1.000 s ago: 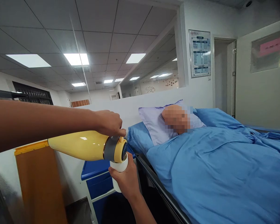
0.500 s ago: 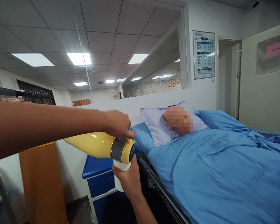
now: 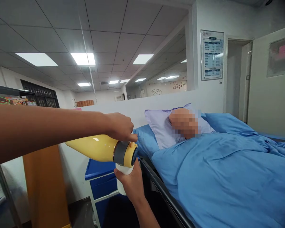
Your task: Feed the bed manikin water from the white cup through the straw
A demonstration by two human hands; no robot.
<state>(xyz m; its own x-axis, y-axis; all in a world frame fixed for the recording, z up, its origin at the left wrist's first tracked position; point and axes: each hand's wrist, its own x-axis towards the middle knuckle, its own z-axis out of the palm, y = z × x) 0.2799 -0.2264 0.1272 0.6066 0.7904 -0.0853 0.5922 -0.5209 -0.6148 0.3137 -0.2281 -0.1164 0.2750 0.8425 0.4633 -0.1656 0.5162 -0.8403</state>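
Observation:
A yellow thermos jug with a grey collar lies tipped nearly on its side, its capped mouth end pointing right. My left hand reaches in from the left and is closed at the top of the jug by the collar; the handle itself is hidden behind the fingers. Directly below the mouth end, a white cup is gripped by my right hand, thumb at the front and fingers wrapped behind. The jug's end covers the cup's opening, so the inside of the cup and any liquid cannot be seen.
A blue bedside cabinet stands behind the cup. On the right, a person lies in a bed under a blue quilt, head on a lilac pillow. A black bed rail runs beside my right arm. An orange-brown panel is at left.
The camera view has turned slightly left, so the room shifts to the right. Both hands, the jug and the cup keep practically the same pose.

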